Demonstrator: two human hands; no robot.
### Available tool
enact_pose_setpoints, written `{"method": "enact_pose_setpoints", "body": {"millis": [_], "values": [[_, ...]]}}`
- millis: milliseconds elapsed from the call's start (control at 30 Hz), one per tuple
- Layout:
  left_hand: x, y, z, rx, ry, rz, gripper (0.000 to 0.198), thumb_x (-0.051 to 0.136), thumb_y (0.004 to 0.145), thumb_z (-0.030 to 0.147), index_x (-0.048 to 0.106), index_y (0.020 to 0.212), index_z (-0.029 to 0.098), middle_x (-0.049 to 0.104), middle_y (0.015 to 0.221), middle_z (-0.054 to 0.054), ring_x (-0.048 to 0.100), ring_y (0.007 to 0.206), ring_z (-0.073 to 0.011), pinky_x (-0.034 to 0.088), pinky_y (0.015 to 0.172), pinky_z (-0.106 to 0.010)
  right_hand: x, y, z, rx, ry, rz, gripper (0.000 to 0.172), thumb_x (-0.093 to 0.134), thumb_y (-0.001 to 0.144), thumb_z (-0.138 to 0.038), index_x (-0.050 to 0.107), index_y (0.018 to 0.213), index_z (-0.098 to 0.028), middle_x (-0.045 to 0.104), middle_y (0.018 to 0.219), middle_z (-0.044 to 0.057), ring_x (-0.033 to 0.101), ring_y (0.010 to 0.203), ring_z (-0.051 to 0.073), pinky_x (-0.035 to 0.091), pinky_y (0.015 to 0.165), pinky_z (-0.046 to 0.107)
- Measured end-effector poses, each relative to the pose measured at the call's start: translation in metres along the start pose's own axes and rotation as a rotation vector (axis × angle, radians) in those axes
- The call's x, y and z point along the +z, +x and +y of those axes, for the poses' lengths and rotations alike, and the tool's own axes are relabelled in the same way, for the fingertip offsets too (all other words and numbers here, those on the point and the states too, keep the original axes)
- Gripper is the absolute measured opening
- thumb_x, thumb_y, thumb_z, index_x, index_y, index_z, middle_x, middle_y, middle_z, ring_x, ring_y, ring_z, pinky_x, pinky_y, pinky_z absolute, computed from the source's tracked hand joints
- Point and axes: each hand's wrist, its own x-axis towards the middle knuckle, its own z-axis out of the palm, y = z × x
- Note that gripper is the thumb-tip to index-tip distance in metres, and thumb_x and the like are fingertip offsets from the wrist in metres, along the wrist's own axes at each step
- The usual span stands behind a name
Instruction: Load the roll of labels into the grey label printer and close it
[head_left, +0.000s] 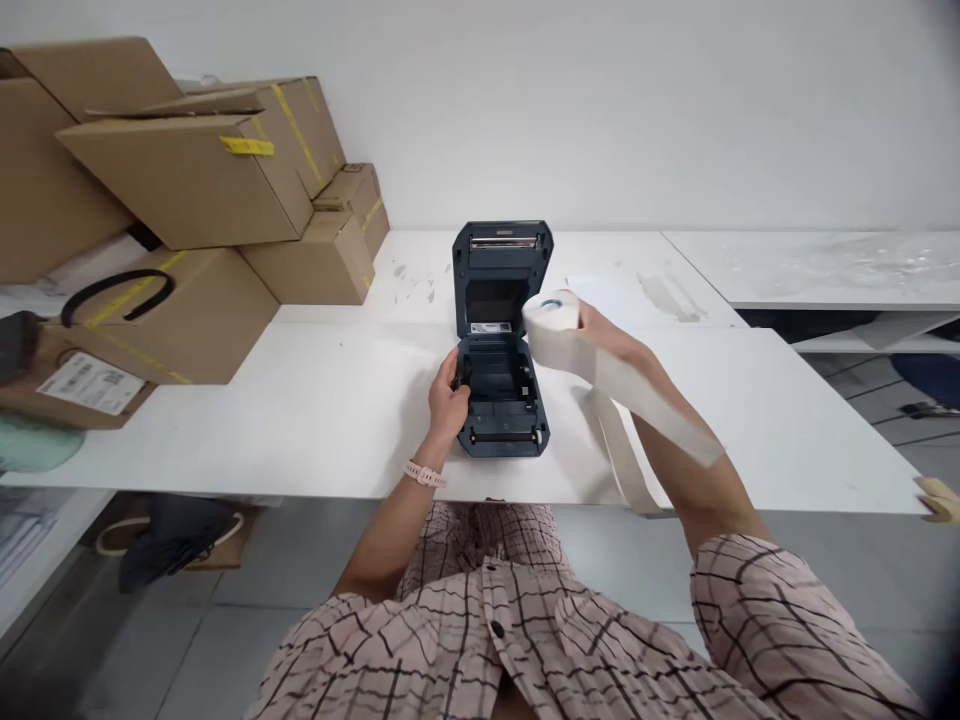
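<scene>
A dark label printer (501, 410) stands on the white table with its lid (501, 262) raised toward the wall. The bay inside looks bare, with a roller near the front. My left hand (448, 400) grips the printer's left side wall, thumb over the rim. In my right hand (600, 330) is a roll of white labels (553, 318), held up just right of the printer and above the table. A long loose strip trails from the roll over my right forearm, and another length hangs down to the table's front edge. Most of my right fingers are hidden behind the roll.
Cardboard boxes (217, 170) are stacked on the left of the white table (360, 400). A black curved strap (112, 285) lies on one box. At the right stands another table (840, 265) with clear plastic on it. A white wall rises behind.
</scene>
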Motion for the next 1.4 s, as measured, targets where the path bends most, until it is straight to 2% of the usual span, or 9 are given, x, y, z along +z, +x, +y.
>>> {"method": "enact_pose_setpoints", "body": {"millis": [100,200,533,633,767,933,1133,1333,1400], "values": [[0.002,0.001,-0.002,-0.049,-0.068,0.011,0.081,0.051,0.080,0.003,0.043,0.157,0.026,0.048,0.166,-0.006,0.040,0.157,-0.0213,0.034,0.130,-0.044,0.020,0.012,-0.045,-0.085,-0.110,-0.242,0.067,0.083,0.070,-0.049,0.060,0.128,-0.024,0.071,0.126,0.010,0.069,0.109,0.031,0.057,0.093,0.044],[0.003,0.000,-0.003,-0.073,-0.119,0.024,0.083,0.051,0.081,0.004,0.037,0.160,0.023,0.044,0.168,-0.010,0.036,0.159,-0.0227,0.035,0.129,-0.044,0.046,0.023,-0.069,-0.071,-0.374,-0.398,0.070,0.085,0.065,-0.046,0.059,0.125,-0.021,0.068,0.127,0.012,0.067,0.111,0.034,0.055,0.093,0.048],[0.005,-0.001,-0.003,-0.038,-0.109,0.008,0.084,0.050,0.084,0.003,0.032,0.163,0.026,0.042,0.170,-0.009,0.032,0.161,-0.0217,0.033,0.130,-0.045,0.082,0.041,-0.057,0.008,-0.608,-0.538,0.072,0.081,0.073,-0.050,0.058,0.133,-0.016,0.066,0.133,0.017,0.066,0.117,0.038,0.054,0.096,0.047],[0.005,-0.001,-0.004,-0.025,-0.114,0.007,0.081,0.050,0.085,0.003,0.035,0.161,0.027,0.040,0.171,-0.008,0.031,0.161,-0.0208,0.032,0.131,-0.043,0.087,0.022,-0.057,-0.069,-0.611,-0.468,0.071,0.070,0.089,-0.043,0.048,0.149,-0.014,0.058,0.150,0.022,0.060,0.134,0.041,0.052,0.105,0.054],[0.003,-0.003,-0.005,0.007,-0.101,-0.010,0.072,0.056,0.091,0.014,0.037,0.160,0.027,0.038,0.171,-0.009,0.032,0.161,-0.0243,0.032,0.131,-0.043,0.101,-0.045,-0.065,-0.261,-0.513,-0.238,0.053,0.047,0.106,-0.037,0.046,0.155,-0.017,0.055,0.158,0.018,0.051,0.147,0.035,0.047,0.117,0.057],[0.001,-0.001,-0.009,0.081,-0.087,-0.017,0.065,0.064,0.093,0.030,0.044,0.155,0.025,0.043,0.169,-0.011,0.037,0.158,-0.0266,0.032,0.131,-0.042,0.130,-0.117,-0.072,-0.196,-0.506,-0.115,0.052,0.042,0.109,-0.048,0.048,0.157,-0.028,0.045,0.167,0.012,0.038,0.158,0.031,0.038,0.127,0.061],[-0.001,-0.003,-0.001,0.030,0.010,-0.021,0.059,0.062,0.096,0.039,0.050,0.152,0.025,0.048,0.165,-0.011,0.042,0.155,-0.0278,0.032,0.130,-0.043,0.145,-0.123,-0.075,-0.158,-0.533,-0.074,0.055,0.038,0.110,-0.047,0.052,0.155,-0.018,0.040,0.169,0.013,0.034,0.160,0.030,0.037,0.128,0.056],[-0.002,-0.068,0.022,-0.125,0.061,-0.095,0.071,0.061,0.098,0.054,0.034,0.162,0.037,0.025,0.177,-0.002,0.024,0.164,-0.0288,0.034,0.130,-0.046,0.138,-0.127,-0.071,-0.172,-0.386,-0.042,0.054,0.050,0.107,-0.049,0.052,0.155,-0.024,0.041,0.169,0.011,0.035,0.160,0.032,0.038,0.126,0.060],[-0.003,-0.088,0.025,-0.147,0.034,-0.111,0.079,0.064,0.095,0.058,0.029,0.164,0.040,0.019,0.179,0.000,0.022,0.164,-0.0300,0.040,0.128,-0.045,0.121,-0.125,-0.066,-0.208,-0.216,-0.102,0.049,0.054,0.105,-0.051,0.063,0.146,-0.025,0.052,0.162,0.010,0.045,0.154,0.032,0.044,0.123,0.059]]}}
